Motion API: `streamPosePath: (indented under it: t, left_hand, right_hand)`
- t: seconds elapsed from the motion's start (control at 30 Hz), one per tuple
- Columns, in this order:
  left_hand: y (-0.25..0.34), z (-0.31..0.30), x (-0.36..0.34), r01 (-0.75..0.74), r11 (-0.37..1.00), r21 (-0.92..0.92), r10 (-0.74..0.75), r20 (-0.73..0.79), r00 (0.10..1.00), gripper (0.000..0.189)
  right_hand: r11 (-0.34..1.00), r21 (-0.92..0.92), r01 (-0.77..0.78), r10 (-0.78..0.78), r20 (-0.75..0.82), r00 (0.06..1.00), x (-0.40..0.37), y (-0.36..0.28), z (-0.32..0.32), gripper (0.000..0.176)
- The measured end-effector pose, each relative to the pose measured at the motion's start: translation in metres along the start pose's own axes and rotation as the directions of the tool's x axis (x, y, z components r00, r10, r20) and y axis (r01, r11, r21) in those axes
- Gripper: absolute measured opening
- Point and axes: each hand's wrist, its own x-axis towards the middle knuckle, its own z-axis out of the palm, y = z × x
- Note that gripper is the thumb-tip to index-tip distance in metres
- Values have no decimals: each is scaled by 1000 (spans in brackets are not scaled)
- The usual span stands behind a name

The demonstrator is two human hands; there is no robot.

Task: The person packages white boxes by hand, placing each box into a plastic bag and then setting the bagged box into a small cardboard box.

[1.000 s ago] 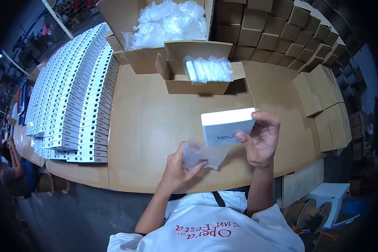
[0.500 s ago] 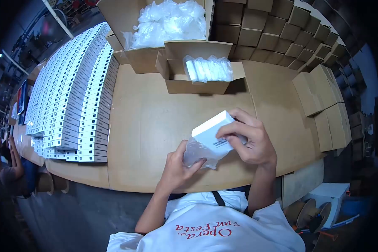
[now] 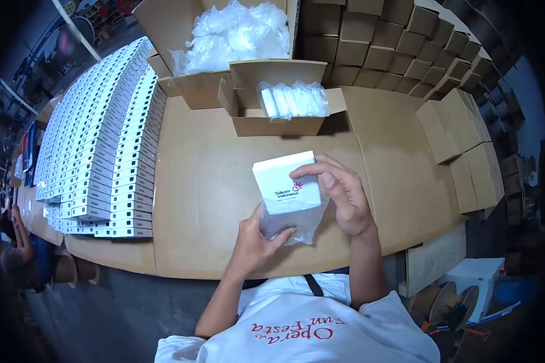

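White box [image 3: 286, 181] has turned label-up, lower end now inside clear bag [image 3: 298, 230]

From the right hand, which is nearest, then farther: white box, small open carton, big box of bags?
1. white box, touched by the right hand.
2. small open carton, straight ahead.
3. big box of bags, behind that carton.

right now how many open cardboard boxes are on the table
2: a large carton of clear bags at the far edge, and a smaller box of wrapped white packs just in front of it. More may be hidden.
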Motion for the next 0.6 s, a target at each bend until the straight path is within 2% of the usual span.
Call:
streamPosePath:
  t: [0.23, 0.33, 0.43, 0.53, 0.6]
  left_hand:
    - [-4, 1, 0, -3, 992, -123, 0, -27, 1000, 62]
    - [3, 0, -2, -36, 975, -219, 28, -35, 999, 51]
    - [-18, 3, -4, 42, 842, -537, -96, -73, 993, 39]
    - [-28, 1, -4, 59, 847, -528, -126, -93, 988, 40]
    - [-34, 1, -4, 39, 844, -535, -131, -133, 982, 41]
  right_hand:
    - [1000, 22, -22, 22, 1, 1000, -4, 10, 4, 44]
    - [996, 53, -67, 68, -3, 998, -8, 15, 5, 44]
    - [994, 65, -84, 82, 43, 996, -12, 22, 4, 38]
    - [957, 257, -136, 172, -120, 978, -23, 26, 19, 36]
    - [906, 372, -203, 285, -178, 942, -36, 32, 19, 38]
